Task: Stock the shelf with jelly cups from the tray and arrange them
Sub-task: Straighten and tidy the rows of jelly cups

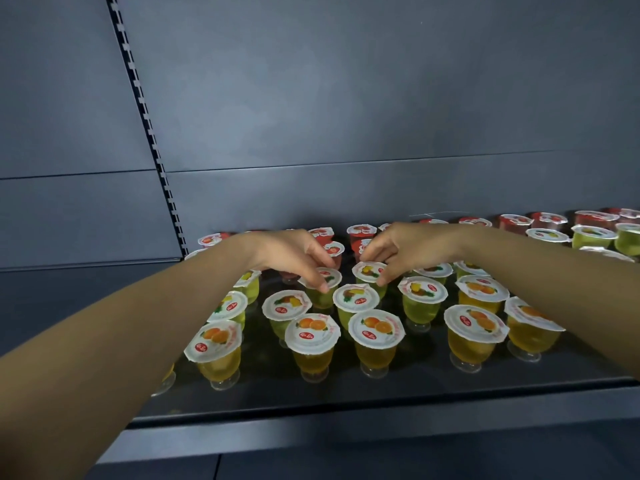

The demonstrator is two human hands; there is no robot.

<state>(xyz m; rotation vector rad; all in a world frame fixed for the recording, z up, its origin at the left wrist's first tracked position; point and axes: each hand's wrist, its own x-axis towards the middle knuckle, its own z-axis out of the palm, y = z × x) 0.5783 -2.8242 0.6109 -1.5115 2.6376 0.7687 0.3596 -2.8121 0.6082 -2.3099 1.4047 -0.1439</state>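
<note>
Both my arms reach forward over the dark shelf. My left hand is curled, palm down, its fingertips pinching the rim of the lid of a green jelly cup. My right hand is curled likewise, its fingertips pinching the lid edge of a second green cup just beside the first. The two cups stand upright, close together, between my hands.

Directly nearer to me than my fingertips stands another green cup, upright. Nearer still, a front row of orange cups runs across under both forearms, all upright on small clear feet. To the outside of my right hand stand more green and orange cups. Beyond both hands, a row of red cups lines the grey back panel; several are partly hidden by my hands. Past my right forearm, at the far end, are further green cups. To the outside of my left hand a slotted upright runs up the panel.
</note>
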